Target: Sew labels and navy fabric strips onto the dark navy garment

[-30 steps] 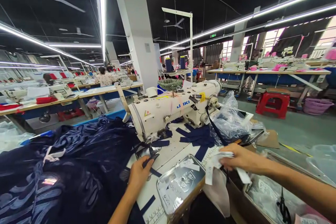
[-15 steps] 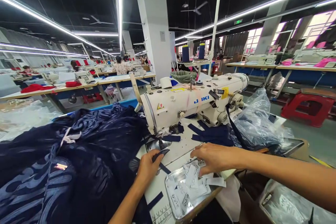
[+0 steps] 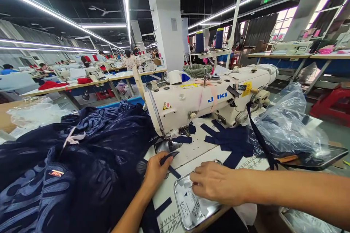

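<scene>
My left hand point(image 3: 158, 169) is pinched, thumb against fingers, on a slim dark piece point(image 3: 172, 156) that tapers to a curved point; it is too small for me to tell what it is made of. I hold it just in front of the rounded, cream-coloured sewing machine point(image 3: 191, 102), near the needle end.

My right hand point(image 3: 212, 184) is bent palm-down over a shallow metal tray point(image 3: 177, 196) with rounded corners and a shiny rim. In the tray lie flat, smooth white labels point(image 3: 191, 205) with black print, loosely overlapping. My fingertips are hidden among them, so I cannot tell whether I have one in my grasp.

The tray sits on the pale, hard table point(image 3: 198, 162), which has a printed ruler point(image 3: 172, 224) along its front. Beyond my right hand, matte navy strips point(image 3: 232, 140) lie in an overlapping heap beside a crinkled clear plastic bag point(image 3: 290, 120). To my left spreads a big, soft pile of navy cloth point(image 3: 90, 167), folded and patterned with pale blue swirls, a thin whitish tie point(image 3: 73, 139) knotted on it.
</scene>
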The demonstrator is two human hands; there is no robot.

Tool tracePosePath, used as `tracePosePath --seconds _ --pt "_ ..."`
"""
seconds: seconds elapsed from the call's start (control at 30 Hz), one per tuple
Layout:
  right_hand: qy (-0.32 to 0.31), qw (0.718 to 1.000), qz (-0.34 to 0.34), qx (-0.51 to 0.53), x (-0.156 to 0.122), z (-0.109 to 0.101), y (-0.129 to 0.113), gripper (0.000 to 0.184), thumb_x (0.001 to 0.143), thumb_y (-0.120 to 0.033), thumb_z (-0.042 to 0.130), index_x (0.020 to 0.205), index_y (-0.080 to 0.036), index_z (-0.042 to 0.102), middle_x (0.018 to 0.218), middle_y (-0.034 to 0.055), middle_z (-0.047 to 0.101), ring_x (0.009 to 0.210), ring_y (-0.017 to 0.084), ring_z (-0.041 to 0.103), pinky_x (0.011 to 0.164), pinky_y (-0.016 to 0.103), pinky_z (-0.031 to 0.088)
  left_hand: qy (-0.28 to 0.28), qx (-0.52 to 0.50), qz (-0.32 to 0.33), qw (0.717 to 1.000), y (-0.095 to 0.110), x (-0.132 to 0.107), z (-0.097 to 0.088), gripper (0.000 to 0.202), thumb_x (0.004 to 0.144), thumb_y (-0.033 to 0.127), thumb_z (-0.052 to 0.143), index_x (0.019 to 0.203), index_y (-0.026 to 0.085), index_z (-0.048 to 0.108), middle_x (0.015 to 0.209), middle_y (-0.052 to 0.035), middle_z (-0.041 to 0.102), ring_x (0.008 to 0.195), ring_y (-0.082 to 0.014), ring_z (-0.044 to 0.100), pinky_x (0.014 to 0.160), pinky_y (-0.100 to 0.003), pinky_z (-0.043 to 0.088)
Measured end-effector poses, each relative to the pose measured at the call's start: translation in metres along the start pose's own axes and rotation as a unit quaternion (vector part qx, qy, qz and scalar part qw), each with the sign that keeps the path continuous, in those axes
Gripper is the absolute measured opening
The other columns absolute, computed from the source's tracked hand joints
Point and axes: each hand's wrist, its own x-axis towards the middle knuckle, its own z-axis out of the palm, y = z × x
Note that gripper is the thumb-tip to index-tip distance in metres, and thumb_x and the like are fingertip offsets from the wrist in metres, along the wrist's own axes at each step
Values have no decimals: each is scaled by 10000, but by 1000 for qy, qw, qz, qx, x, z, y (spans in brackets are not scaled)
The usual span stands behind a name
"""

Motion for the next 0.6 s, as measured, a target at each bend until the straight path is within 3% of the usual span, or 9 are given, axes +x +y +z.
tracePosePath --seconds 0.13,0.2,0.27,0.33,0.4,0.5,0.6 --pt "56 998 -24 -1 5 7 -6 40 694 -124 546 681 -159 534 738 50 525 680 178 475 649 309 363 21 -26 16 999 1 -2 0 240 660 400 532 648 193 652 565 -2 560 567 -178 527 568 -288 428" --pt "81 995 23 50 3 7 1 77 729 -111 503 677 -165 521 757 44 525 684 165 473 632 287 359 25 -43 16 999 4 -3 -1 249 646 416 547 615 192 652 603 -18 577 611 -185 536 583 -286 433" --pt "115 977 106 146 2 7 11 117 755 -97 453 690 -170 518 767 32 529 659 139 467 586 251 342 17 -80 -21 996 9 -5 -2 295 628 465 568 597 181 640 546 -3 529 517 -151 489 476 -250 397" --pt "161 921 208 287 3 9 22 112 759 -115 439 698 -173 514 676 -2 502 583 110 432 531 224 314 4 -131 -72 989 14 -8 -3 345 601 512 603 609 168 626 479 36 447 401 -96 382 375 -216 312" --pt "204 828 281 441 8 14 31 66 744 -176 466 694 -171 509 565 -39 432 512 96 381 495 214 297 -6 -177 -109 978 17 -12 -4 383 575 538 638 629 159 612 447 65 393 356 -63 307 344 -198 262" --pt "277 697 284 597 23 22 33 127 696 -275 538 645 -158 532 587 -29 449 548 102 416 539 224 339 -15 -234 -128 964 20 -16 -6 415 553 550 671 664 156 603 444 70 408 362 -61 325 351 -190 269" --pt "349 618 268 652 43 24 23 178 625 -323 618 615 -148 588 871 43 541 761 153 500 676 258 377 -7 -280 -126 952 21 -17 -8 430 524 552 698 654 156 592 448 64 443 377 -64 349 367 -186 259"
